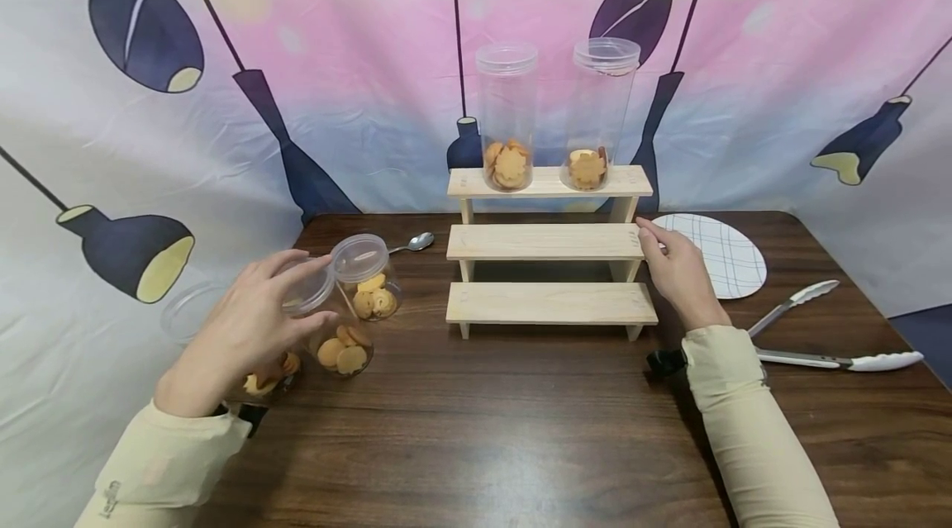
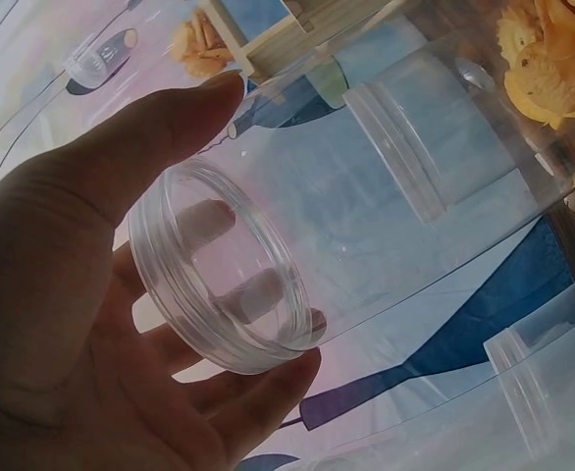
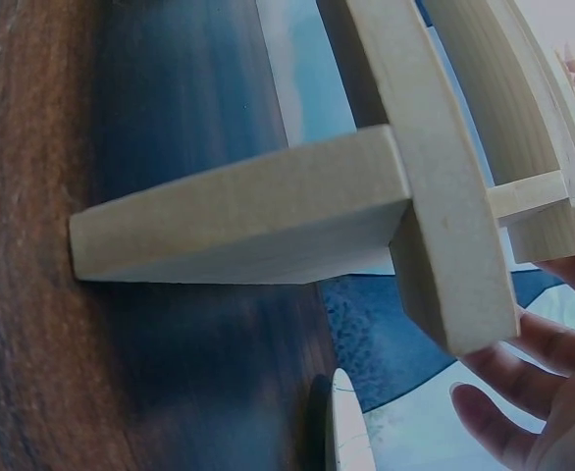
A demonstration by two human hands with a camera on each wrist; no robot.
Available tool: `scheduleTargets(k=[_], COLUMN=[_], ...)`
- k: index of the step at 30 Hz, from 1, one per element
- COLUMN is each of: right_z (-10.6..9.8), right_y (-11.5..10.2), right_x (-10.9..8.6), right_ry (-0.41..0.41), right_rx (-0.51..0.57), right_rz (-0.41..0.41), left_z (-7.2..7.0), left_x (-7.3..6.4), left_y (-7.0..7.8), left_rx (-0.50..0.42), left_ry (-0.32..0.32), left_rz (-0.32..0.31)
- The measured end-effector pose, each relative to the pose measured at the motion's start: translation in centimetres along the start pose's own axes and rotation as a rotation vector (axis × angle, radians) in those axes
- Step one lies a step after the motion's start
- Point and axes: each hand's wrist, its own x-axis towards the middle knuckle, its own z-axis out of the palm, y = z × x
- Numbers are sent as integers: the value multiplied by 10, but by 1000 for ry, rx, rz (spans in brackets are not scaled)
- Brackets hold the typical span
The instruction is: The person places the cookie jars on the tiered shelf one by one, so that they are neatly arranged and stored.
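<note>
My left hand (image 1: 241, 321) spreads its thumb and fingers around the clear lid (image 2: 219, 265) of a cookie jar (image 1: 345, 353). In the left wrist view the thumb stands apart from the lid, while fingers lie behind it. A second cookie jar (image 1: 375, 301) stands just behind, and another jar (image 1: 271, 375) is partly hidden by the hand. My right hand (image 1: 680, 276) touches the right end of the middle step of a wooden three-step rack (image 1: 550, 241), its fingers (image 3: 513, 378) near the board's end. Two tall cookie jars (image 1: 509, 115) stand on the top step.
A spoon (image 1: 420, 241) lies behind the left jars. Right of the rack are a white checked oval mat (image 1: 725, 255) and spread tongs (image 1: 811, 359) on the dark wooden table (image 1: 476, 429). A patterned cloth (image 1: 372, 57) hangs behind.
</note>
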Motion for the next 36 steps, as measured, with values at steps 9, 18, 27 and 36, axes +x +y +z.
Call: scheduleTargets(k=[9, 18, 27, 36], right_z=[1, 1, -3, 0], right_y=[0, 0, 0, 2], right_x=[0, 0, 2, 1], right_ry=[9, 8, 23, 14], right_rx=[19, 17, 5, 6], right_rz=[-4, 3, -12, -12], left_z=[1, -2, -19, -28], left_x=[0, 0, 15, 42], left_y=[-2, 5, 31, 58], left_rx=[4, 1, -10, 2], left_ry=[37, 71, 117, 93], left_rz=[22, 62, 135, 229])
